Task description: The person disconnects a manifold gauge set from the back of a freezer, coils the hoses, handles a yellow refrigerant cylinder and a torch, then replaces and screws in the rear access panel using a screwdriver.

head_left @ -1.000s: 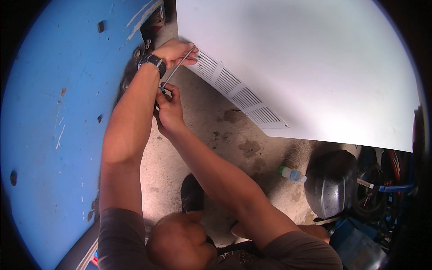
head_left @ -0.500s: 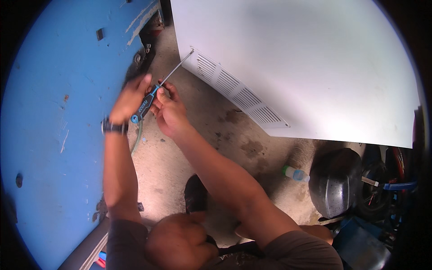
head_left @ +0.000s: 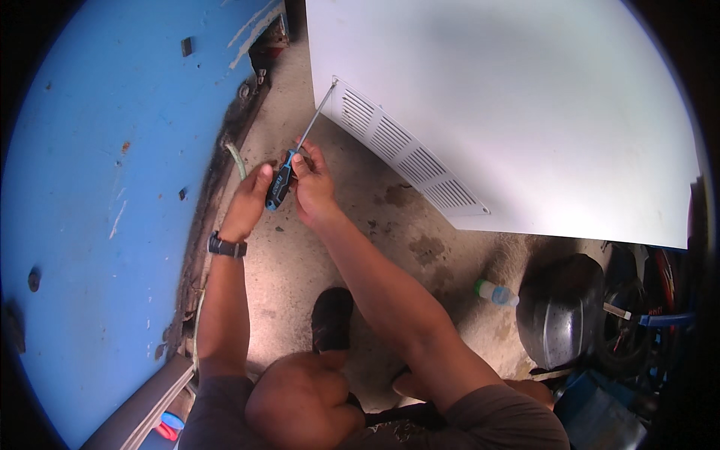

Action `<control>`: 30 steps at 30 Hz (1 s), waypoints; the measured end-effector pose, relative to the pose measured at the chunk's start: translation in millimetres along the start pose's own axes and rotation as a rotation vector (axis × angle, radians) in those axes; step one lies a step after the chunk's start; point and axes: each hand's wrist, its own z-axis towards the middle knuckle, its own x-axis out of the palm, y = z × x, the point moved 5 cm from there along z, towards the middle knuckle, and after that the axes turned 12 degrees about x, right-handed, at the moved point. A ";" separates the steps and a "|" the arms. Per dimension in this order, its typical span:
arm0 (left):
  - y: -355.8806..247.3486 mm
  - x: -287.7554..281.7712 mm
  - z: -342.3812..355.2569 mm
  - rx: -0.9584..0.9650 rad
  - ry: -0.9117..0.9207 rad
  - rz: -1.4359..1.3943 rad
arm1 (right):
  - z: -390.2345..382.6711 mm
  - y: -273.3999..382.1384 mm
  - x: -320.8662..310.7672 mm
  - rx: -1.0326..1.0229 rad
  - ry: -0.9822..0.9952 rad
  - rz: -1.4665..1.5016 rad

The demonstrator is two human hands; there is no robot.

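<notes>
A screwdriver (head_left: 279, 184) with a black and blue handle slants up to the right. Its long metal shaft reaches the upper left corner of a slotted vent grille (head_left: 390, 139) on a white panel (head_left: 510, 112), where the tip meets a fastening point. My right hand (head_left: 315, 187) is closed around the front of the handle, thumb and fingers near the start of the shaft. Against the handle's left side, my left hand (head_left: 247, 206) is closed, thumb up; its fingers are partly hidden behind the handle.
A scratched blue metal panel (head_left: 112, 187) rises close on the left, with a pale hose (head_left: 236, 159) at its edge. On the concrete floor (head_left: 375, 247) lies a plastic bottle (head_left: 496, 293) beside a black rounded casing (head_left: 561, 311). My knee (head_left: 300, 397) is below my arms.
My left hand, blurred over the handle before, now rests lower at its left side. The screwdriver stands somewhat steeper, its tip still at the grille's corner. The whole view has shifted slightly.
</notes>
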 end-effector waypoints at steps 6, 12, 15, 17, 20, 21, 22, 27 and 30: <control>-16.4 24.1 129.9 0.172 -0.106 0.062 | -4.1 0.0 -8.6 0.005 -0.036 -0.055; -22.0 94.9 183.1 -0.041 -0.085 -0.346 | -1.6 3.6 -16.7 -0.010 -0.031 -0.151; -20.2 100.7 180.0 -0.072 -0.137 -0.538 | -1.1 6.2 -24.6 -0.027 -0.047 -0.215; -16.6 104.3 181.7 -0.118 -0.127 -0.625 | -1.3 7.6 -25.9 -0.024 -0.054 -0.230; -13.7 107.5 187.5 -0.170 -0.115 -0.768 | -2.6 6.6 -29.4 -0.022 -0.067 -0.246; -12.7 106.1 189.3 -0.178 -0.109 -0.787 | -2.3 5.7 -28.7 -0.036 -0.063 -0.258; -12.4 104.8 189.5 -0.187 -0.101 -0.804 | -3.3 6.2 -26.9 -0.049 -0.062 -0.267; -12.2 102.8 188.2 -0.260 -0.050 -0.846 | -5.9 9.7 -24.8 -0.045 -0.060 -0.305; -10.3 104.0 188.5 -0.300 -0.029 -0.887 | -5.5 9.2 -22.6 -0.038 -0.045 -0.263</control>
